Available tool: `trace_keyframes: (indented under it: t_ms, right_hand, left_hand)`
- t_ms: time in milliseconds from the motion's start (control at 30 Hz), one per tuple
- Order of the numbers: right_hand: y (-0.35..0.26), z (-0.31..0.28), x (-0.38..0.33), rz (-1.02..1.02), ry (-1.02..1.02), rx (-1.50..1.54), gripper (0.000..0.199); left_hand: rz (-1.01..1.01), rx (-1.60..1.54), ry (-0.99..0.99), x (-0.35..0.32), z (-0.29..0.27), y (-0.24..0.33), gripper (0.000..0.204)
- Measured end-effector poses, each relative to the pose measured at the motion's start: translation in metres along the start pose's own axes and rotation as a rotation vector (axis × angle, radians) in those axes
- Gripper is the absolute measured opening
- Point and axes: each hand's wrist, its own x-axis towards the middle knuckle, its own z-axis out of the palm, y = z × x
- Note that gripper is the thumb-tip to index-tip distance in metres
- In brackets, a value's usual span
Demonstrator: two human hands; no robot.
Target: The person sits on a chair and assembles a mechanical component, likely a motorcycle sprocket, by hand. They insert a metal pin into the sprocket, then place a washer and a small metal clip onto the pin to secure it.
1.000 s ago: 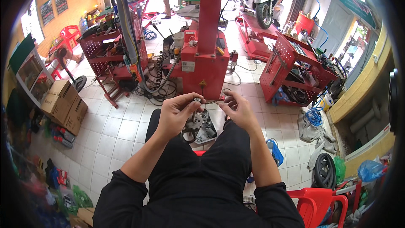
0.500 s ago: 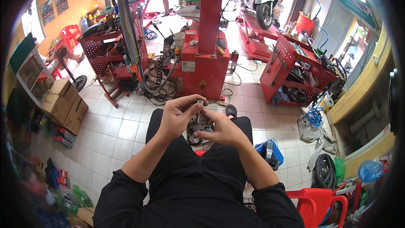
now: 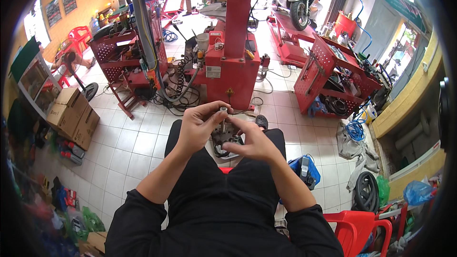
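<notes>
Hands meet above the person's lap, just in front of the red machine column [image 3: 235, 43]. The left hand [image 3: 202, 126] is closed around a slim metal rod [image 3: 223, 120], pinching it near its top so it stands roughly upright. The right hand [image 3: 252, 140] sits just beside it, fingers curled, thumb and forefinger touching the rod's lower part. Directly below the hands, between the knees, lies a dark metal part [image 3: 223, 140] on the tiled floor [image 3: 133, 143]. Left of the column stands a red tool cart [image 3: 119, 57]; right of it, a red pegboard rack [image 3: 328, 76]. Cardboard boxes [image 3: 71, 116] sit well left of the column.
</notes>
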Motion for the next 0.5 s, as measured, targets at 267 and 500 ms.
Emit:
trace_keyframes:
  t_ms: [267, 500]
  right_hand:
    - [-0.002, 0.003, 0.002, 0.099, -0.066, -0.005, 0.079]
    - [0.032, -0.025, 0.001, 0.289, 0.18, 0.003, 0.054]
  left_hand:
    - [0.002, 0.001, -0.014, 0.0, 0.002, -0.001, 0.017]
    - [-0.029, 0.01, 0.016, 0.002, -0.001, 0.002, 0.018]
